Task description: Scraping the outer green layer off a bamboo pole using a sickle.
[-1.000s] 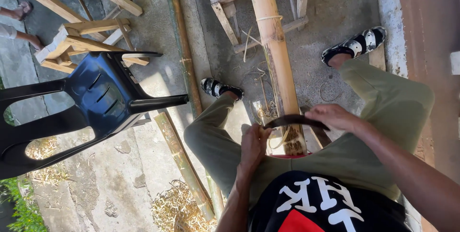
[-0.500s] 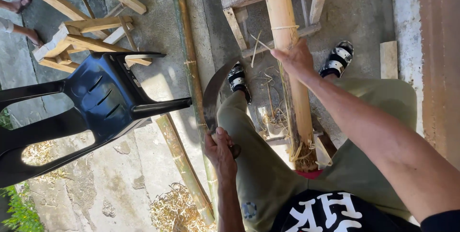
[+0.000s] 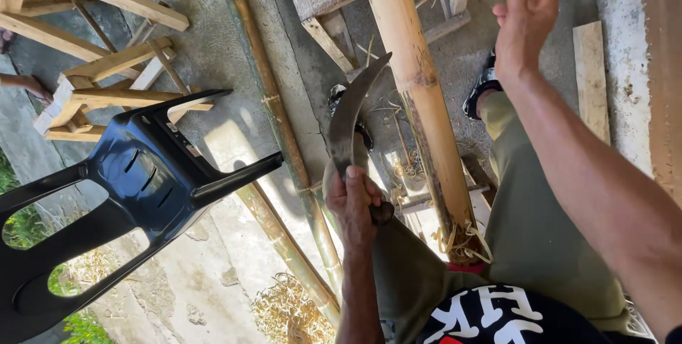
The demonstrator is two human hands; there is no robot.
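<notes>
Gripping curved knife (image 3: pixel 349 125) in my left hand (image 3: pixel 357 200), blade now raised beside bamboo pole (image 3: pixel 415 81); my right hand (image 3: pixel 524 17) off pole, lifted, fingers curled, holding nothing.

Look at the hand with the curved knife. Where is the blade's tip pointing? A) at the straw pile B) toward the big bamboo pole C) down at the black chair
B: the left hand grips the curved knife, whose tip nearly meets the big bamboo pole.
</notes>
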